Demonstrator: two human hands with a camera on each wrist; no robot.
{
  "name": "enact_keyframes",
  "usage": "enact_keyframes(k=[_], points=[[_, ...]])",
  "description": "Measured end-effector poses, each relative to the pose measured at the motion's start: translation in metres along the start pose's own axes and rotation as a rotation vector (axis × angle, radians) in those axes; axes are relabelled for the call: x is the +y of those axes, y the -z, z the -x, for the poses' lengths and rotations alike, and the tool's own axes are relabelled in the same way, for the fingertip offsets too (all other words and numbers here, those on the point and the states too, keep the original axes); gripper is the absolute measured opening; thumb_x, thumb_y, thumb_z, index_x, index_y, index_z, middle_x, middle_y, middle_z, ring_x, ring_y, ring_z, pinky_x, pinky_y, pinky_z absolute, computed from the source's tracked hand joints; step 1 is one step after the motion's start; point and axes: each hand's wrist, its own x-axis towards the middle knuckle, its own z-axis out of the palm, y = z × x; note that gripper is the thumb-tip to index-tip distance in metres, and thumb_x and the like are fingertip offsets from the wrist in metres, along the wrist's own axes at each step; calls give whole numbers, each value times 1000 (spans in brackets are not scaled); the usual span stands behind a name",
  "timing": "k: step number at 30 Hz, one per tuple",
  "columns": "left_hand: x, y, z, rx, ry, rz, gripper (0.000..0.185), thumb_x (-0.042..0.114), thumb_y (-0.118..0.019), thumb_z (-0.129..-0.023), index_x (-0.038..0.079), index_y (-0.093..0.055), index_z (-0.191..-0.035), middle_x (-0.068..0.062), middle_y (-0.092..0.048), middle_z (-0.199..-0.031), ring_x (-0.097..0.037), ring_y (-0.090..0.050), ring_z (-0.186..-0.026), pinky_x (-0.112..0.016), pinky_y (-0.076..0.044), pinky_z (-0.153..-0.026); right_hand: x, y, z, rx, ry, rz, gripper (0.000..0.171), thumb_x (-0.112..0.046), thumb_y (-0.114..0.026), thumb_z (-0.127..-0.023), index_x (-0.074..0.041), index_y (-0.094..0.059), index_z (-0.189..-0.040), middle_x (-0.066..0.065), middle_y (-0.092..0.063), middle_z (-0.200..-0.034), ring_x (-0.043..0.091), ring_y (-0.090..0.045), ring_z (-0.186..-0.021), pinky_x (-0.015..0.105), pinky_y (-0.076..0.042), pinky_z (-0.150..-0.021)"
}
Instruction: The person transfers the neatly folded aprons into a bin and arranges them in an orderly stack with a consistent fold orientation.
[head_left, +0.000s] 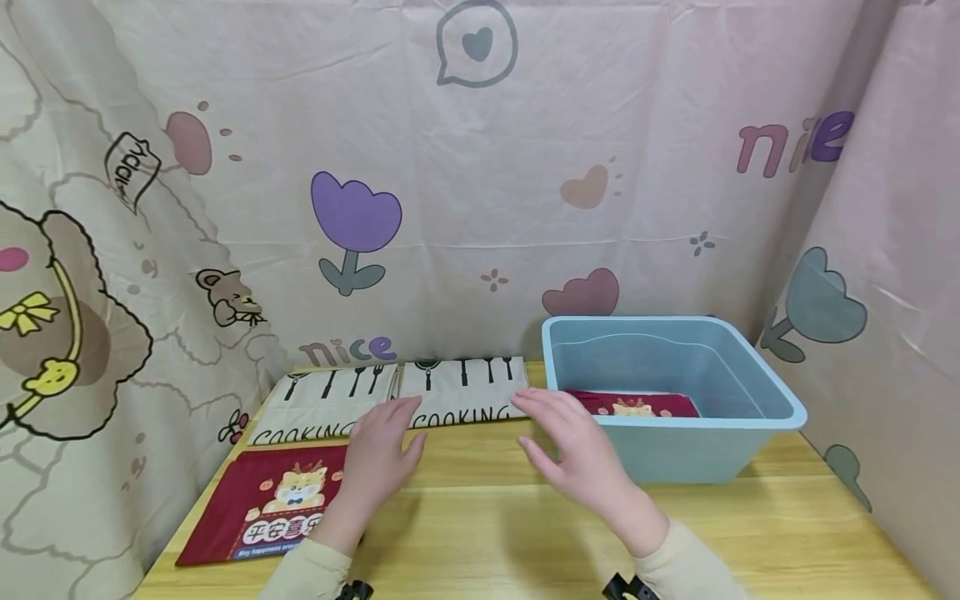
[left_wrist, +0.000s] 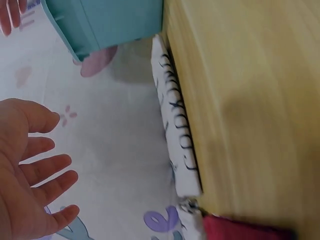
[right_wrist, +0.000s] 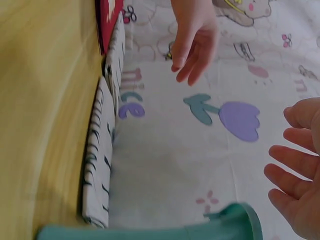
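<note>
Both hands hover above worktop [head_left: 525, 525], fingers spread, grip released, holding nothing. Left hand [head_left: 381, 457] and right hand [head_left: 577, 450] flank cream "COOKING" cloth [head_left: 462, 393], lying just beyond fingertips; contact seemingly none, view blurred. Blue bin [head_left: 750, 433] beside right hand.

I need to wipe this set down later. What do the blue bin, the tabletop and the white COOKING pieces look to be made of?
Light blue rectangular bin: probably plastic, with smooth matte walls and a moulded rolled rim. Yellow tabletop: wood or wood-look laminate, with visible grain streaks. White folded COOKING cloths: seemingly woven fabric, with soft layered edges and printed black utensils.
</note>
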Motion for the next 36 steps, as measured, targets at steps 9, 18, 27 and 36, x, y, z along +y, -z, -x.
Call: enact_keyframes(k=[9,18,27,36], points=[[-27,6,18,-18,79,-10,51,14,-78,-83,2,-62,-130,-18,-62,-127,-40,-55,-117,-61,-39,-95,-18,-31,2,-36,-4,-62,46,-11,-74,-85,-3,-61,-128,10,-62,-130,28,-55,-121,43,-46,-101],[-56,16,32,-29,183,-28,48,13,-74,-85,-1,-61,-128,-22,-62,-125,-43,-53,-117,-64,-37,-94,-26,-66,8,-61,-62,-134,47,-10,-77,-83,-2,-62,-127,10,-64,-126,29,-58,-115,41,-48,-98],[-79,34,45,-81,342,-14,50,15,-71,-88,-6,-56,-131,-31,-57,-126,-50,-53,-116,-67,-40,-91,-37,-89,12,-165,-205,-202,46,-16,-75,-87,-5,-61,-130,7,-63,-128,24,-58,-118,41,-46,-101],[-111,53,57,-136,490,-63,54,20,-68,-90,-11,-52,-131,-38,-53,-126,-55,-52,-111,-69,-42,-85,-45,-112,14,-225,-305,-267,44,-17,-71,-92,-5,-59,-133,6,-62,-130,23,-57,-120,39,-44,-103]])
